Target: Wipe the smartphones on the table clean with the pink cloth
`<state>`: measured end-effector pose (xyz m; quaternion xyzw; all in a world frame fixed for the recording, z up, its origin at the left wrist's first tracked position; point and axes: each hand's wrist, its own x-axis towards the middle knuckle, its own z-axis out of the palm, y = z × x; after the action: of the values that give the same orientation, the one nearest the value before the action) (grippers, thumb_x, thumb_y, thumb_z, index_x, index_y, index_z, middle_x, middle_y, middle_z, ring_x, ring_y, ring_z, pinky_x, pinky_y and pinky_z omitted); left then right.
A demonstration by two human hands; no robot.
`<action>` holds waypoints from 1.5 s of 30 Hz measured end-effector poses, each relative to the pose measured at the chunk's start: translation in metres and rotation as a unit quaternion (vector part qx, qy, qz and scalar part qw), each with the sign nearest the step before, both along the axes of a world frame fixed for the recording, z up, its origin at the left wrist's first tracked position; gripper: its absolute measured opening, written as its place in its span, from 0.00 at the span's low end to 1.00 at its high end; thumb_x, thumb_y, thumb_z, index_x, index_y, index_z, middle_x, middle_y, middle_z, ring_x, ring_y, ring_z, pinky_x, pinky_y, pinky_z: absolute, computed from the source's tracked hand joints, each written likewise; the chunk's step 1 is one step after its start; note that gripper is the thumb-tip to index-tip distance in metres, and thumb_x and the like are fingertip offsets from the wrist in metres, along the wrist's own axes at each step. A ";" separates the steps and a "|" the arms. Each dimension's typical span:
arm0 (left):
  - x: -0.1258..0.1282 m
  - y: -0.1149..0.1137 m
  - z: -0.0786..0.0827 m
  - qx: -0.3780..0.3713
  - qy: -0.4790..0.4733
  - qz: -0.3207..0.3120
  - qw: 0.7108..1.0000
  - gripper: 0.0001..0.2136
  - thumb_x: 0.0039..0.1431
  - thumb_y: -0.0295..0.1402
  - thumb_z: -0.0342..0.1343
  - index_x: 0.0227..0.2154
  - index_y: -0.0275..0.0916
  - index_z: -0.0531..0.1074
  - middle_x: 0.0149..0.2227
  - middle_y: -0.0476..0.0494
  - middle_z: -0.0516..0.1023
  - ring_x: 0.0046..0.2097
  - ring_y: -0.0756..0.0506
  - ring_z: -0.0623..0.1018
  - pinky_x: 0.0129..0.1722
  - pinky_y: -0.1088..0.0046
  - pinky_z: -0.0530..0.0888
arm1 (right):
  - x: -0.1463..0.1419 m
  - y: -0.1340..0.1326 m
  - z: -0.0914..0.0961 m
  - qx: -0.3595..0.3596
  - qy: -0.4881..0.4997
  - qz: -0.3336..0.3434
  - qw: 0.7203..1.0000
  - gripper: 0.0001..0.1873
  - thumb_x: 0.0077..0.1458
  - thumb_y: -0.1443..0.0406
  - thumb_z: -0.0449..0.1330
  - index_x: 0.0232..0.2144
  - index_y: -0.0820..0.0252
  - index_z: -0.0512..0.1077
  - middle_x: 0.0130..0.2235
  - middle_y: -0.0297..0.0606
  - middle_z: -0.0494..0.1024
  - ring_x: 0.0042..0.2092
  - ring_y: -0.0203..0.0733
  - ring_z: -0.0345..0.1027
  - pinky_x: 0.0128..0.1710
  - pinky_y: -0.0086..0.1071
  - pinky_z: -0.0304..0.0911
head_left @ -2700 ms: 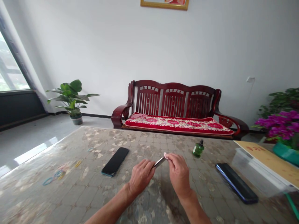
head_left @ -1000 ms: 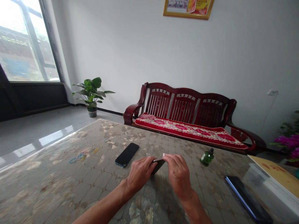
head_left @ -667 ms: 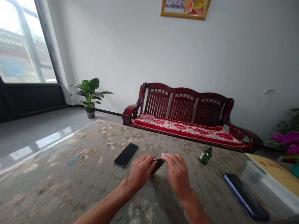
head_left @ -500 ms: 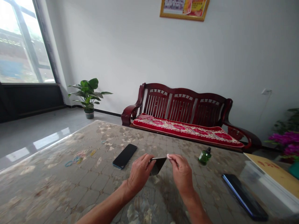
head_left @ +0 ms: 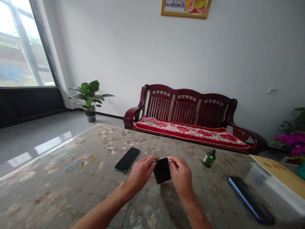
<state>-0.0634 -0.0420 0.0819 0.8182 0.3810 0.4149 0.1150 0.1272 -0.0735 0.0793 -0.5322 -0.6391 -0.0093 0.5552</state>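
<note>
My left hand (head_left: 142,169) is closed on the left edge of a dark, flat phone (head_left: 162,171), with the thumb near its upper left corner. The phone is tilted up above the table, its black face turned toward me. At the phone's upper right corner, my right hand (head_left: 181,171) pinches a small white wad (head_left: 168,159), perhaps tissue or cotton, against the edge. Most of the wad is hidden by the fingertips. Left of my hands, a second black phone (head_left: 127,160) lies flat on the table.
The table (head_left: 71,194) has a patterned, see-through cover. Several coloured hair ties (head_left: 78,163) lie at left. To the right are a green bottle (head_left: 209,158), a blue-edged phone (head_left: 250,199) and a clear box (head_left: 264,181) beneath a yellow folder (head_left: 281,175). Behind stands a wooden bench (head_left: 186,108).
The held phone has turned, so more of its black face shows. My right hand has moved slightly left, bringing the white wad onto the phone's corner.
</note>
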 end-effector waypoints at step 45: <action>-0.026 0.008 -0.066 -0.077 0.168 -0.017 0.983 0.05 0.66 0.33 0.50 0.41 0.42 0.70 0.34 0.48 0.78 0.36 0.46 0.78 0.35 0.77 0.70 | 0.015 -0.006 -0.048 0.018 -0.239 -0.069 0.968 0.13 0.63 0.71 0.51 0.40 0.57 0.75 0.38 0.39 0.79 0.41 0.43 0.69 0.45 0.37 0.64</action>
<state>-0.0897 -0.0339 0.0158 0.8716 0.4113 0.2387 0.1192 0.1424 -0.0795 0.0309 -0.5471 -0.7148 -0.1856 0.3940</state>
